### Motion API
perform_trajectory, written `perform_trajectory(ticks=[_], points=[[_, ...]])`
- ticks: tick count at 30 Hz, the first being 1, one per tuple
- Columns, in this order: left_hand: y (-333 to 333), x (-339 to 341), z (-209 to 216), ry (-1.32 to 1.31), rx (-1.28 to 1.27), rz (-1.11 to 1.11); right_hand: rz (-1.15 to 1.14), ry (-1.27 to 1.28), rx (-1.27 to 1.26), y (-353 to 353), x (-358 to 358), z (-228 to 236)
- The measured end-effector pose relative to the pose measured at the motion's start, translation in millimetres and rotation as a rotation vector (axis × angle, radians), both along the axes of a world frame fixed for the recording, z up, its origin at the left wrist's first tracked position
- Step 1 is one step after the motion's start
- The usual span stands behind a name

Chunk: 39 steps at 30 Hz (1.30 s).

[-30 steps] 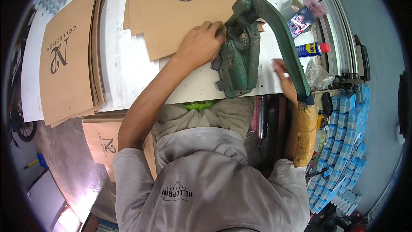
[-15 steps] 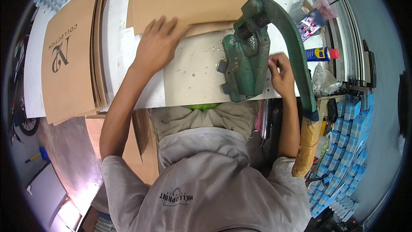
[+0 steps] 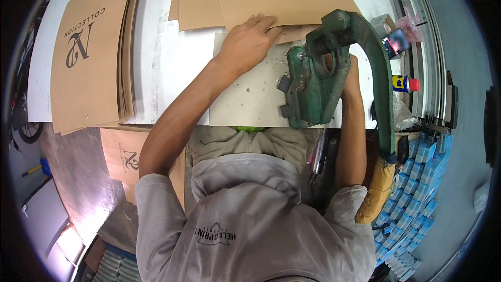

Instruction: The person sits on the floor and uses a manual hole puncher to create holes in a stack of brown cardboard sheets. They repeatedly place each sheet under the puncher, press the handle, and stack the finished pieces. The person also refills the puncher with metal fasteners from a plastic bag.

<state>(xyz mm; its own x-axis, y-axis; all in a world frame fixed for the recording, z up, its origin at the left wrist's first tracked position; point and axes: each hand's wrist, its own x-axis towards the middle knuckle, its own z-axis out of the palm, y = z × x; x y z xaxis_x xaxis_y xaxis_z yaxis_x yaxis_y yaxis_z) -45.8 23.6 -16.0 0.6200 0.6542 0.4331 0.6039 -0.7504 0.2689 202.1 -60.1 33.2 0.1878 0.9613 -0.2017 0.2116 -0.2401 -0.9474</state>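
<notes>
A flat brown printed paper bag (image 3: 297, 0) lies on the white table, its near edge slightly parted, showing a second layer. My left hand (image 3: 246, 44) is at that edge, fingers bunched on the upper layer and thumb close to the lip. Just right of it stands a green lever-operated hand press (image 3: 318, 86), its long curved arm ending in a tape-wrapped handle (image 3: 373, 190). My right hand (image 3: 352, 75) reaches behind the press; its fingers are mostly hidden by the green body, and what they hold does not show.
A stack of similar flat bags (image 3: 91, 47) lies on the left, with more bags (image 3: 122, 151) below the table edge. Under the press is a pale board (image 3: 245, 94) with small scraps. A spray can (image 3: 404, 83), phone (image 3: 396, 43) and plastic wrap (image 3: 403, 115) sit at right.
The paper bag and my left hand have shifted right together, toward the press. My left fingers were more spread before. My right hand has moved farther forward behind the press.
</notes>
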Motion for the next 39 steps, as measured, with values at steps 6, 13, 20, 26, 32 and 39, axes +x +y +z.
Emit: perform_trajectory(ticks=[6, 13, 20, 26, 32, 39], points=[[-14.9, 28.2, 15.0, -0.174, -0.233, -0.041, -0.231, 0.421, 0.000, -3.1, 5.7, -25.9], [-32.6, 41.2, 15.3, -0.229, -0.209, -0.037, -0.278, 0.275, -0.056, -18.0, 1.4, -16.1], [-32.6, 45.0, 15.5, -0.211, -0.219, -0.005, -0.078, -0.492, 0.230, -62.9, 32.4, 92.7], [-33.0, 51.9, 12.8, -0.228, -0.221, -0.063, 0.448, -0.590, 0.219, -141.7, -49.1, 95.4], [-33.4, 40.4, 18.1, -0.135, -0.211, -0.035, 0.609, -0.852, 0.397, -141.7, -34.5, 160.5], [-8.1, 35.1, 22.4, -0.008, -0.044, 0.015, -0.156, -0.487, 0.234, -137.1, 39.0, 64.8]])
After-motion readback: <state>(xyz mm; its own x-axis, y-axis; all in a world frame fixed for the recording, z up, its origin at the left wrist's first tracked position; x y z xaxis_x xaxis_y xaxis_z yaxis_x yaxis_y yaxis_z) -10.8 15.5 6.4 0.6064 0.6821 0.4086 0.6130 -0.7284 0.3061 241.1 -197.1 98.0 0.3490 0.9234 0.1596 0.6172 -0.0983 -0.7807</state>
